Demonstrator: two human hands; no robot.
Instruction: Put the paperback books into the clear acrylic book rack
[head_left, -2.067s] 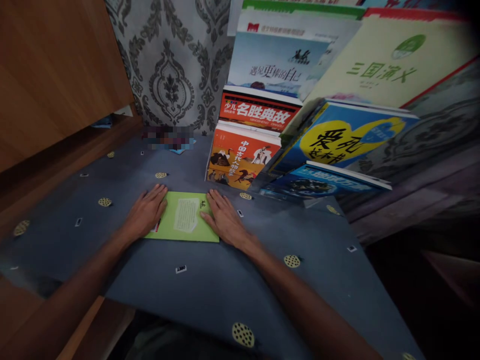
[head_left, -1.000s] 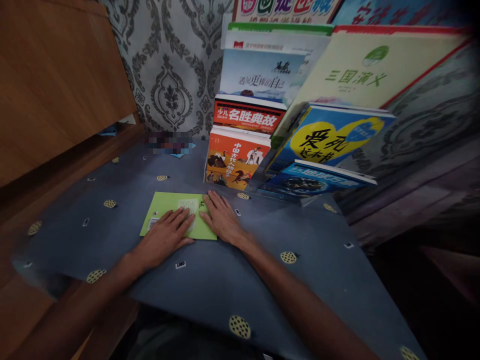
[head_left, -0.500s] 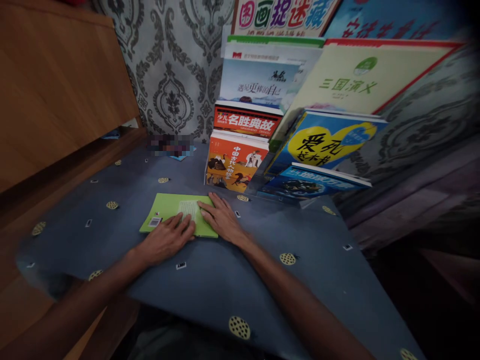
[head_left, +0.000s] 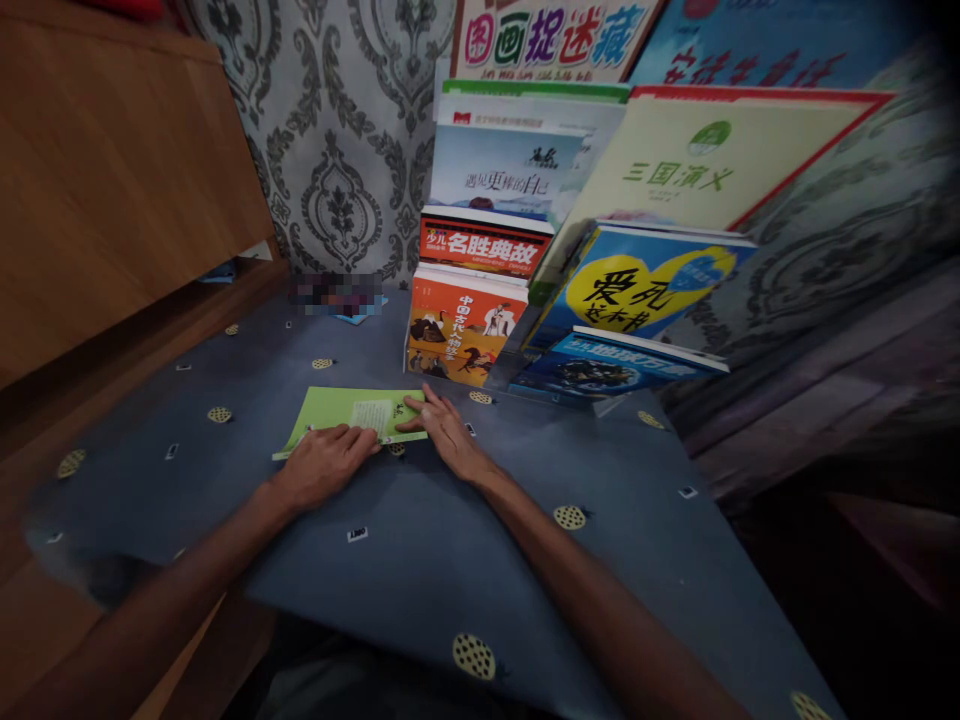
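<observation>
A thin light-green book lies on the cloth-covered table with a pale printed text panel facing up. Its near edge looks slightly raised off the cloth. My left hand is closed on that near edge, fingers curled over it and fingertips partly hidden. At the right edge, my right hand grips the book, with a finger or thumb lying across the cover and the others along the side.
A tiered clear stand behind holds several upright books, among them an orange book and a blue-and-yellow book. A pixelated item lies at the back left. A wooden cabinet borders the left side of the patterned tablecloth.
The book's near edge has risen, most at the right, and more cloth shows below it. My left fingers have curled from lying on the cover to its near edge. The view shifted slightly.
</observation>
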